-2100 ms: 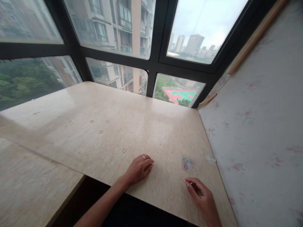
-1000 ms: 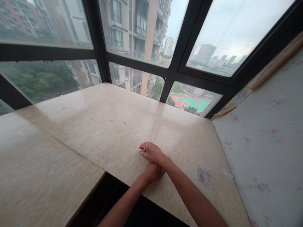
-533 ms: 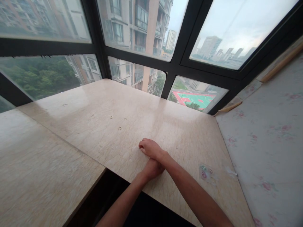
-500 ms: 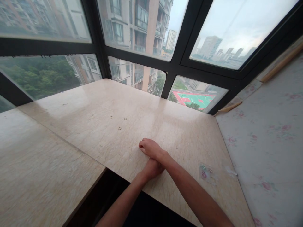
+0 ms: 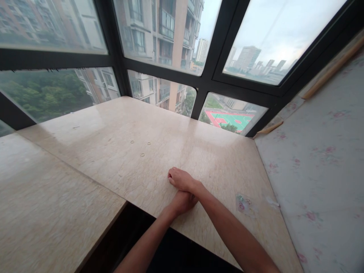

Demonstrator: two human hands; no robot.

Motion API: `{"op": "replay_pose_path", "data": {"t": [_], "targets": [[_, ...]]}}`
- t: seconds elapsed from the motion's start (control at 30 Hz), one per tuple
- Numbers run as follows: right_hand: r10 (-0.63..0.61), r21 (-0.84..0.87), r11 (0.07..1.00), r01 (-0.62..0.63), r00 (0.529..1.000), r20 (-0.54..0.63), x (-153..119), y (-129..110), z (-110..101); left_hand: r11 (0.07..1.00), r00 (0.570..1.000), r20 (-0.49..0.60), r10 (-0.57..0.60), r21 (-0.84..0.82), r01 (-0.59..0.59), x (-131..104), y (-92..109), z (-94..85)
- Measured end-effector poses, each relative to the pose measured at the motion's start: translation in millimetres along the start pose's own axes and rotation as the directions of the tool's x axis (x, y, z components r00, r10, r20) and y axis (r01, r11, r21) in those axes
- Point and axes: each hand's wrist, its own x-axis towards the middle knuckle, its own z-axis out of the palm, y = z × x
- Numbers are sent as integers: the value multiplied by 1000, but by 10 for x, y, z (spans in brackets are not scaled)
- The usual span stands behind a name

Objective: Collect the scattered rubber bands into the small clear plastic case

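My right hand (image 5: 182, 179) rests on the marble-patterned surface (image 5: 108, 170) with its fingers curled in, and nothing shows in it. Its wrist lies across my left hand (image 5: 184, 202), whose fingers are tucked under the right forearm and hidden. Beyond the hands, to the left, three thin rings lie apart on the surface: one ring (image 5: 132, 141) at the left, another ring (image 5: 149, 143) at the right and a third ring (image 5: 142, 154) nearer. Right of my right forearm sits a small clear bag (image 5: 243, 203) with coloured rings in it.
Dark-framed windows (image 5: 204, 81) run along the far side of the surface. A wall with flowered paper (image 5: 309, 163) borders it on the right. A crumpled clear scrap (image 5: 272, 202) lies by that wall. A dark gap (image 5: 136, 223) opens at the near edge.
The view has shifted slightly, so the windows, wall and bag appear a little further left. The hands keep their crossed pose, and the three rings lie as before.
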Motion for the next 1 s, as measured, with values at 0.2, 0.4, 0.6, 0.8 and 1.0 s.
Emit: {"op": "replay_pose_path", "data": {"t": [0.2, 0.4, 0.6, 0.8, 1.0], "targets": [[54, 302, 953, 2, 983, -177, -81, 88, -32, 994, 996, -8, 85, -68, -85, 25, -38, 16], [255, 635, 773, -3, 918, -305, -234, 273, -28, 984, 991, -17, 134, -115, -135, 65, -46, 5], [456, 808, 587, 45, 806, -376, -678, 430, -162, 981, 991, -37, 129, -142, -133, 72, 11, -49], [651, 883, 454, 122, 631, -422, -1416, 597, -266, 985, 992, 0, 124, -124, -123, 69, 3, -66], [776, 861, 508, -6, 438, -455, -2240, 822, -238, 984, 990, 10, 142, -108, -140, 76, -39, -57]]}}
